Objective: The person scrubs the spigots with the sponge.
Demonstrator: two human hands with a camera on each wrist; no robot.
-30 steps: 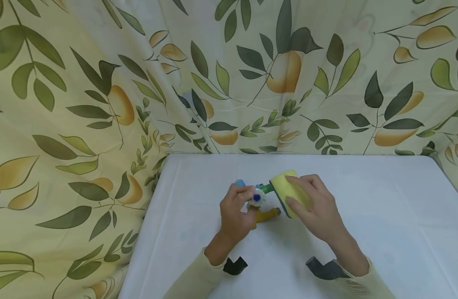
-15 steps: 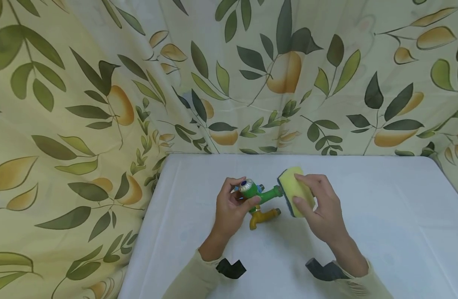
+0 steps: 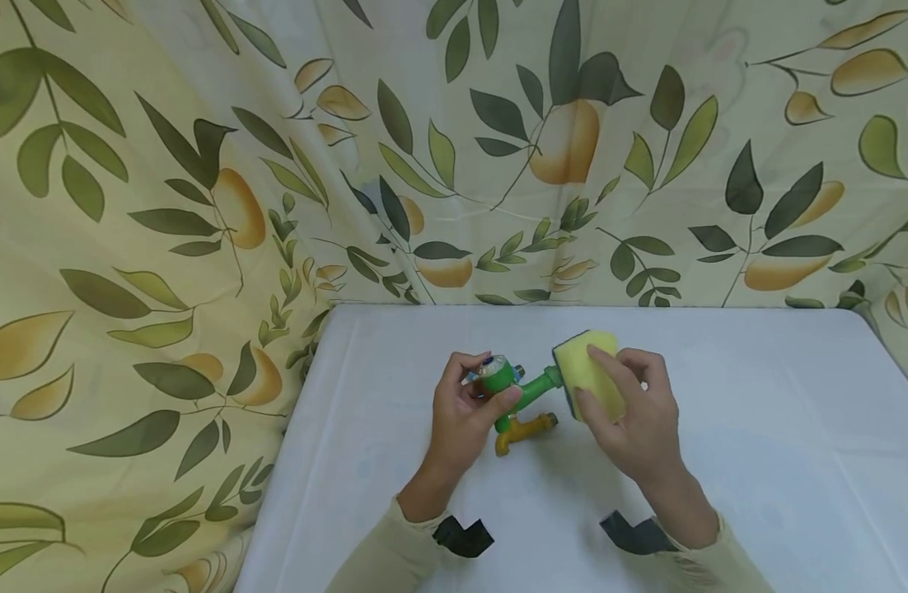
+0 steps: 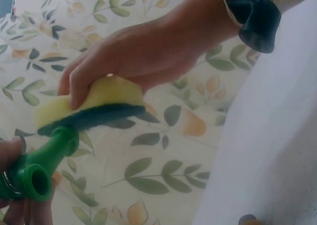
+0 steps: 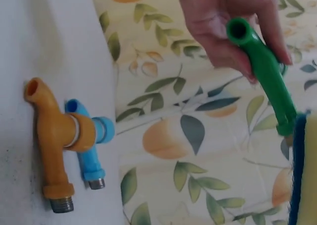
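My left hand (image 3: 457,412) holds a green plastic tap (image 3: 535,389) by its knob end, thumb along the body, above the table. The tap's clear knob top with a blue centre faces up. My right hand (image 3: 639,412) pinches a yellow sponge (image 3: 583,358) between thumb and fingers. Its dark scouring side (image 4: 99,117) lies against the far end of the green tap in the left wrist view, covering that end's tip. The tap's open spout (image 5: 239,30) points toward the camera in the right wrist view.
An orange tap (image 5: 52,140) and a blue tap (image 5: 89,158) lie side by side on the white table (image 3: 758,461), below the hands. A leaf-patterned curtain (image 3: 454,165) hangs behind the table and along its left side. Dark straps (image 3: 463,537) sit at both wrists.
My left hand has turned the green tap, so its knob faces up rather than toward me and more of its body shows. The sponge has shifted slightly right and up with the right hand.
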